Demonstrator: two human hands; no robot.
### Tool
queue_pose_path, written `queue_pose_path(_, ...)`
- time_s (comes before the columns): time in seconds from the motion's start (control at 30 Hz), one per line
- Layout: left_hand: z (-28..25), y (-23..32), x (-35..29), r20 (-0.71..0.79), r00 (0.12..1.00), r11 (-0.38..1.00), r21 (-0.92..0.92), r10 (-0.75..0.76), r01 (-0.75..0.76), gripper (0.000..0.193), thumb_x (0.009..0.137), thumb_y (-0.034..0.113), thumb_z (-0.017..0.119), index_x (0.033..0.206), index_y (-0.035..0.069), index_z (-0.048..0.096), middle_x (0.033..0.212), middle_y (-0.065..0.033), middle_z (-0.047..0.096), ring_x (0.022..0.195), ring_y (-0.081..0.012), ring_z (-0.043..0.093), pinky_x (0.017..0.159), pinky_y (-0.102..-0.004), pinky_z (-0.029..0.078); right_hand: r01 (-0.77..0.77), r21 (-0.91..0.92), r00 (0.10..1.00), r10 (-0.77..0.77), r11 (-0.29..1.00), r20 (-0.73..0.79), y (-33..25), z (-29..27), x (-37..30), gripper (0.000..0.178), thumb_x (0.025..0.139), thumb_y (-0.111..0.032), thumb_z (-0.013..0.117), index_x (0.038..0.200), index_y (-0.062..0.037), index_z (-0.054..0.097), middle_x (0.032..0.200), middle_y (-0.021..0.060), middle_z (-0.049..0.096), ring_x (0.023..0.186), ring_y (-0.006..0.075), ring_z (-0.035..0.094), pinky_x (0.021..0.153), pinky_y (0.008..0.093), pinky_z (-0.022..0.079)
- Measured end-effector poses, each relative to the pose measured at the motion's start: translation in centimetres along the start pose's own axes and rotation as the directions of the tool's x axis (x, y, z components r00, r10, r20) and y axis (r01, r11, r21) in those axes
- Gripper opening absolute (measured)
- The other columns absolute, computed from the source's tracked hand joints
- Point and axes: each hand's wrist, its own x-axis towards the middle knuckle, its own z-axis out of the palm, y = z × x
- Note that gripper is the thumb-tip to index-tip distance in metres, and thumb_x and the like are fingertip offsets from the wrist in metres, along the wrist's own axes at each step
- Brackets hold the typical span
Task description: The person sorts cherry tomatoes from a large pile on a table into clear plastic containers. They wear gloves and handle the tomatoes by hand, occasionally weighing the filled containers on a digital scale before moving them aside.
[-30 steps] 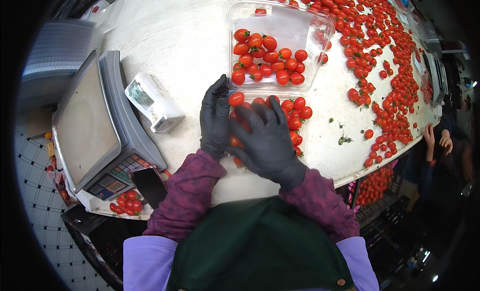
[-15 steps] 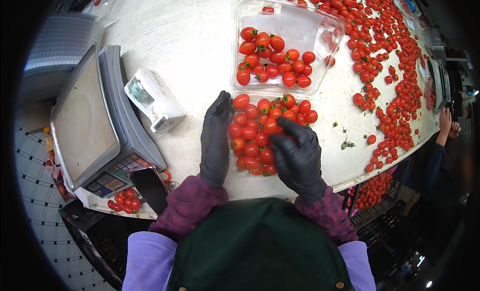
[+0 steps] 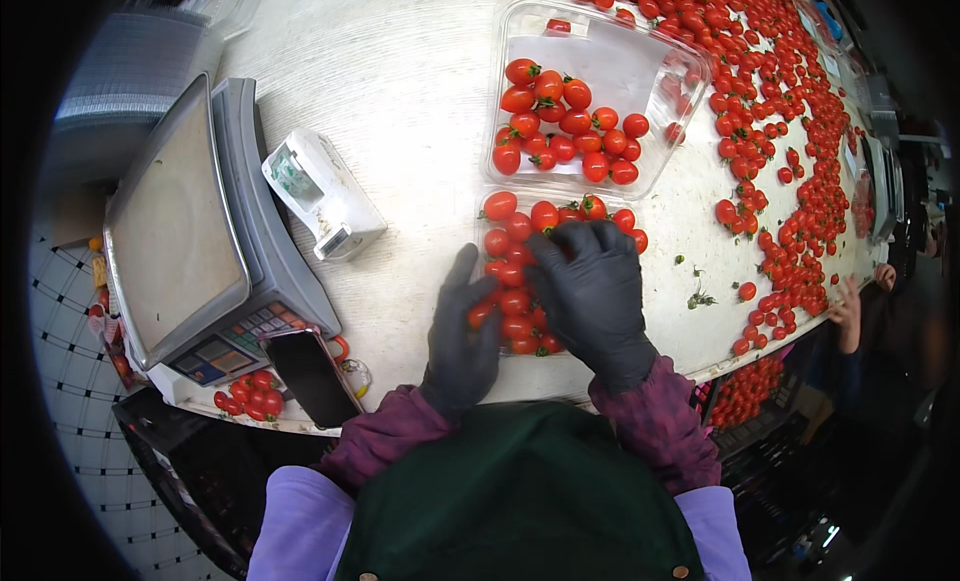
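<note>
A clear plastic tray (image 3: pixel 483 213) of cherry tomatoes (image 3: pixel 515 301) lies in front of me. At its left edge is my black-gloved left hand (image 3: pixel 462 336), fingers apart and slightly blurred, against the tomatoes. My right hand (image 3: pixel 597 299), in a matching glove, bends over the right part of the tray. Its fingers curl down among the tomatoes, and whatever they grip is hidden beneath them. Just beyond stands a larger clear box (image 3: pixel 655 171) with a white sheet inside and some cherry tomatoes (image 3: pixel 575 121) on it.
On the left are a grey scale (image 3: pixel 175 221), a small white device (image 3: pixel 325 196) and a dark-screened phone (image 3: pixel 310 376). Loose tomatoes (image 3: pixel 800 231) spread along the table's right side. A crate of tomatoes (image 3: pixel 748 391) sits below that edge. Another person's hand (image 3: pixel 848 311) shows at far right.
My left hand has come down and inward from the tray's left side. The right hand has curled further over the tomatoes. The other person's hand has moved lower.
</note>
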Motion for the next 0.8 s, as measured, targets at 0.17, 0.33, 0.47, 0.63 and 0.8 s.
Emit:
queue_pose_path(0.17, 0.3, 0.3, -0.1, 0.142, 0.982, 0.966, 0.21, 0.125, -0.153, 0.055, 0.081, 0.0, 0.05, 0.133, 0.0, 0.033, 0.14, -0.0266, 0.026, 0.132, -0.0403, 0.023, 0.107, -0.0463, 0.019, -0.024, 0.03, 1.0, 0.024, 0.999, 0.013, 1.4, -0.3, -0.9, 0.024, 0.07, -0.01, 0.062, 0.094, -0.0085, 0.06, 0.085, 0.007, 0.055, 0.083, 0.0269, 0.052, 0.074, 0.0378, 0.04)
queue_pose_path(0.33, 0.3, 0.9, 1.3, 0.177, 0.977, 0.936, 0.31, 0.117, -0.168, 0.073, 0.074, 0.009, 0.061, 0.137, -0.001, 0.026, 0.141, -0.0263, 0.022, 0.131, -0.0441, 0.019, 0.107, -0.0508, 0.016, -0.154, 0.265, 0.923, 0.234, 0.952, -0.306, 4.2, -1.9, -2.9, 0.026, 0.074, 0.003, 0.06, 0.099, -0.0044, 0.059, 0.098, 0.0104, 0.06, 0.09, 0.026, 0.055, 0.078, 0.0355, 0.046)
queue_pose_path(0.47, 0.3, 0.5, 3.9, 0.128, 0.973, 0.94, 0.262, 0.191, -0.219, 0.081, 0.073, 0.012, 0.064, 0.139, -0.001, 0.019, 0.141, -0.0284, 0.019, 0.131, -0.0462, 0.016, 0.107, -0.0518, 0.015, -0.373, 0.545, 0.802, 0.556, 0.751, -0.218, 6.7, -0.1, -5.7, 0.036, 0.083, -0.004, 0.058, 0.119, -0.0034, 0.052, 0.115, 0.0135, 0.055, 0.109, 0.0258, 0.051, 0.09, 0.0334, 0.043)
queue_pose_path(0.63, 0.6, -0.9, 5.6, -0.007, 0.991, 0.985, -0.102, 0.136, -0.136, 0.074, 0.082, 0.018, 0.055, 0.139, -0.004, 0.015, 0.145, -0.022, 0.016, 0.135, -0.0331, 0.017, 0.109, -0.0405, 0.014, -0.156, 0.289, 0.97, 0.202, 0.945, -0.138, 1.6, 1.7, -4.7, 0.058, 0.077, -0.024, 0.066, 0.128, -0.0059, 0.045, 0.135, 0.0204, 0.035, 0.127, 0.0404, 0.03, 0.103, 0.0499, 0.027)
queue_pose_path(0.8, 0.4, -1.8, 5.5, 0.023, 0.997, 0.979, -0.194, 0.074, -0.068, 0.073, 0.081, 0.026, 0.051, 0.139, -0.004, 0.017, 0.145, -0.0208, 0.018, 0.134, -0.0321, 0.019, 0.109, -0.0401, 0.015, 0.009, 0.342, 0.993, 0.032, 0.94, -0.115, 1.2, 1.5, -3.5, 0.059, 0.075, -0.027, 0.068, 0.125, -0.0051, 0.047, 0.135, 0.0199, 0.036, 0.126, 0.0414, 0.031, 0.103, 0.0528, 0.026)
